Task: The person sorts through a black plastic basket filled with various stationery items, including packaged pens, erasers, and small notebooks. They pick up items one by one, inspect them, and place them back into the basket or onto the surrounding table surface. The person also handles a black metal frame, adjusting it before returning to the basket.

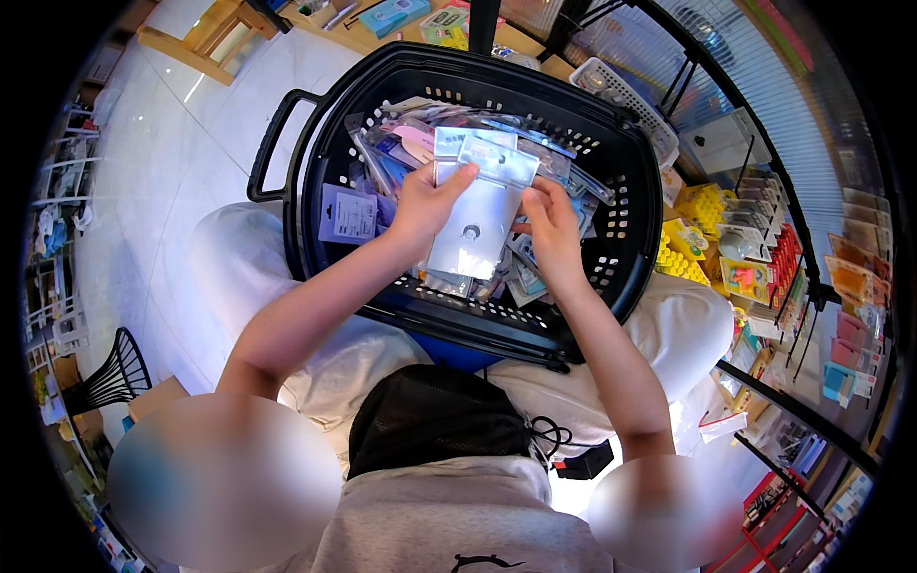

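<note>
My left hand (428,203) grips a flat silvery-white package (469,236) by its left side, thumb on the front near the top. The package has a clear hanging flap and a small dark printed figure. At its upper right edge, my right hand (550,215) touches it with bent fingers. Both hands are over a black plastic shopping basket (458,61) with a perforated wall. Many packaged goods lie in the basket, among them a purple package with a white label (349,213) at the left and a pink item (415,143) further back.
The basket's handle (276,143) sticks out at the left. Display hooks with yellow packaged goods (680,261) stand close on the right. A white perforated tray (630,104) is at the back right. A wooden stool (208,43) stands on the tiled floor, and a black wire basket (118,372) is at lower left.
</note>
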Demonstrator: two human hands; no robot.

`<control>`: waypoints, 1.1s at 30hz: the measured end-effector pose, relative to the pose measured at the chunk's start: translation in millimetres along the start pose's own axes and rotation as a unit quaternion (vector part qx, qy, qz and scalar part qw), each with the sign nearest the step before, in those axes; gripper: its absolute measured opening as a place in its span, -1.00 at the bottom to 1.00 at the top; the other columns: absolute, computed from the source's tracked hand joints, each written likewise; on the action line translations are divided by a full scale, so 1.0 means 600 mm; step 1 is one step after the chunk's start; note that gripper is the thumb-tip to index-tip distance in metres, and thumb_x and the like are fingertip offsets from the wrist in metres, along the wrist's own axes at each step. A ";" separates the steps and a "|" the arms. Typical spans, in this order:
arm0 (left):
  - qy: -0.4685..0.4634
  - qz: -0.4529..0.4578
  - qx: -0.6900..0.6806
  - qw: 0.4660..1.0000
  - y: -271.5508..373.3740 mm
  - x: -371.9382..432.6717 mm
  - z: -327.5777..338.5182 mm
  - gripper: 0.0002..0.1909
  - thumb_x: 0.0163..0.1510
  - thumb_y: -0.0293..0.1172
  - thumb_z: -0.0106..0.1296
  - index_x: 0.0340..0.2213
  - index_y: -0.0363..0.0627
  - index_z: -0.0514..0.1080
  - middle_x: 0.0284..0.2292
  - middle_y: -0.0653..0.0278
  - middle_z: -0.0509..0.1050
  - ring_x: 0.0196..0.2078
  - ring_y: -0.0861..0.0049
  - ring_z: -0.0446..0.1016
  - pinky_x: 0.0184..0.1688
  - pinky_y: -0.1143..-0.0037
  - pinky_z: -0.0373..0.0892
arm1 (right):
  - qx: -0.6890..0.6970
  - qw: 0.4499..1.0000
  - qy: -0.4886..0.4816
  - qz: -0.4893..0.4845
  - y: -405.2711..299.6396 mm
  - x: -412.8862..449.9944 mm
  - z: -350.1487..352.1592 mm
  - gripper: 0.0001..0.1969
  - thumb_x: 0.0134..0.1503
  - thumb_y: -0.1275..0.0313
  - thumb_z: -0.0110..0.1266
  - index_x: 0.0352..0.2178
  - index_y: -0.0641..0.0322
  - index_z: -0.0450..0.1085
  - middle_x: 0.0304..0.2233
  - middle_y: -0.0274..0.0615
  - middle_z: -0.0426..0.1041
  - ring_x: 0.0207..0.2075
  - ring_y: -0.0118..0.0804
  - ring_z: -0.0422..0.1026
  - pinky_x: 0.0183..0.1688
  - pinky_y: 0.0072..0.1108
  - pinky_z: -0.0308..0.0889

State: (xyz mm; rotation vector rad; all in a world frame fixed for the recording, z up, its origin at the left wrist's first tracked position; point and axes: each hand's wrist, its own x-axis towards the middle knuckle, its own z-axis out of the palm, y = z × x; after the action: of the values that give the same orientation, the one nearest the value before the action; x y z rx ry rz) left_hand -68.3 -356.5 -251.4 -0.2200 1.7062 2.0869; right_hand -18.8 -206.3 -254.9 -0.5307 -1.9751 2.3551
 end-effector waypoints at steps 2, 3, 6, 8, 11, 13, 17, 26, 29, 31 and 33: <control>-0.015 0.026 0.034 0.999 -0.006 -0.009 0.012 -0.75 0.02 -0.24 -0.04 -0.42 -0.22 0.38 -0.52 0.35 0.42 -0.50 0.75 0.36 -0.46 0.66 0.30 | -0.002 0.999 0.035 0.000 0.009 0.008 0.000 -0.79 0.05 0.45 -0.06 -0.30 0.37 0.23 -0.49 -0.29 0.35 -0.53 -0.60 0.28 -0.54 -0.75 0.19; -0.023 0.039 0.051 0.998 -0.010 -0.010 0.017 -0.74 0.03 -0.23 -0.06 -0.43 -0.22 0.38 -0.54 0.36 0.42 -0.52 0.76 0.34 -0.47 0.67 0.29 | 0.001 0.999 0.041 0.017 0.021 0.015 -0.009 -0.83 0.04 0.45 -0.04 -0.37 0.37 0.25 -0.55 -0.32 0.34 -0.58 -0.62 0.24 -0.57 -0.77 0.13; -0.031 -0.006 0.002 0.999 -0.023 -0.002 0.003 -0.71 0.07 -0.21 -0.12 -0.43 -0.23 0.37 -0.54 0.37 0.40 -0.53 0.78 0.31 -0.49 0.67 0.26 | 0.040 0.997 0.055 0.020 0.029 0.023 -0.014 -0.87 0.03 0.46 -0.04 -0.43 0.34 0.26 -0.61 -0.36 0.33 -0.64 -0.65 0.20 -0.62 -0.77 0.07; -0.019 0.030 0.012 0.999 -0.030 0.005 0.006 -0.70 0.10 -0.20 -0.17 -0.40 -0.23 0.35 -0.50 0.37 0.40 -0.47 0.78 0.30 -0.42 0.68 0.25 | 0.027 0.997 0.076 0.016 0.031 0.029 -0.025 -0.88 0.03 0.47 -0.04 -0.46 0.33 0.27 -0.63 -0.37 0.32 -0.67 -0.66 0.17 -0.65 -0.77 0.04; -0.021 0.061 0.046 0.997 -0.040 0.023 0.000 -0.77 0.08 -0.29 -0.14 -0.32 -0.22 0.32 -0.43 0.34 0.41 -0.39 0.74 0.32 -0.33 0.65 0.27 | 0.034 0.990 0.133 0.032 0.034 0.042 -0.057 -0.89 0.04 0.47 -0.05 -0.48 0.32 0.27 -0.64 -0.38 0.32 -0.70 -0.66 0.16 -0.68 -0.76 0.02; -0.036 0.084 0.046 0.995 -0.035 0.027 -0.002 -0.77 0.05 -0.39 -0.09 -0.25 -0.23 0.29 -0.37 0.30 0.41 -0.33 0.69 0.34 -0.27 0.63 0.27 | 0.038 0.983 0.173 0.044 0.032 0.050 -0.079 -0.88 0.05 0.46 -0.06 -0.47 0.33 0.27 -0.62 -0.37 0.33 -0.70 -0.66 0.16 -0.70 -0.75 0.02; 0.010 0.113 0.153 0.982 -0.068 0.056 -0.031 -0.56 -0.09 -0.58 -0.01 -0.11 -0.21 0.20 -0.24 0.16 0.36 -0.21 0.53 0.34 -0.16 0.57 0.26 | 0.043 0.979 0.200 0.005 0.020 0.049 -0.108 -0.86 0.07 0.42 -0.08 -0.40 0.30 0.26 -0.55 -0.36 0.35 -0.58 -0.64 0.23 -0.56 -0.77 0.12; -0.015 0.350 0.420 0.837 -0.008 -0.010 0.039 -0.50 -0.14 -0.62 -0.08 -0.08 -0.22 0.16 -0.09 0.04 0.18 0.00 0.21 0.15 0.05 0.41 0.05 | 0.138 0.935 0.280 -0.168 -0.071 -0.013 -0.194 -0.93 0.07 0.48 -0.07 -0.44 0.27 0.25 -0.53 -0.41 0.34 -0.49 -0.69 0.23 -0.43 -0.83 0.13; -0.130 0.342 0.395 0.843 0.008 -0.016 0.114 -0.59 -0.09 -0.56 -0.09 -0.12 -0.22 0.21 -0.14 0.07 0.25 -0.02 0.28 0.19 0.02 0.42 0.09 | 0.047 0.934 0.288 -0.205 -0.108 -0.010 -0.248 -0.93 0.05 0.51 -0.04 -0.46 0.28 0.25 -0.54 -0.38 0.35 -0.51 -0.70 0.23 -0.46 -0.83 0.12; -0.196 0.326 0.298 0.875 0.014 0.007 0.193 -0.58 -0.05 -0.48 -0.06 -0.10 -0.24 0.19 -0.12 0.09 0.24 -0.07 0.35 0.26 -0.04 0.45 0.18 | -0.031 0.935 0.282 -0.210 -0.147 0.000 -0.288 -0.93 0.03 0.51 -0.03 -0.48 0.30 0.25 -0.56 -0.38 0.34 -0.54 -0.70 0.22 -0.49 -0.83 0.12; -0.245 0.313 0.193 0.897 0.026 0.036 0.289 -0.54 -0.04 -0.44 -0.03 -0.07 -0.25 0.16 -0.13 0.09 0.25 -0.12 0.38 0.30 -0.08 0.47 0.22 | -0.085 0.929 0.282 -0.225 -0.186 0.016 -0.323 -0.90 0.01 0.52 -0.01 -0.51 0.33 0.25 -0.61 -0.39 0.33 -0.58 -0.70 0.21 -0.54 -0.83 0.11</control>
State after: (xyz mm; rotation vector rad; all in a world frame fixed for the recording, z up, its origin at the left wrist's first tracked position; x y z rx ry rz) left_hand -68.5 -187.0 -205.9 1.0132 1.9512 1.8775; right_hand 2.3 2.7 -177.1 -0.5954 -1.7847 1.5516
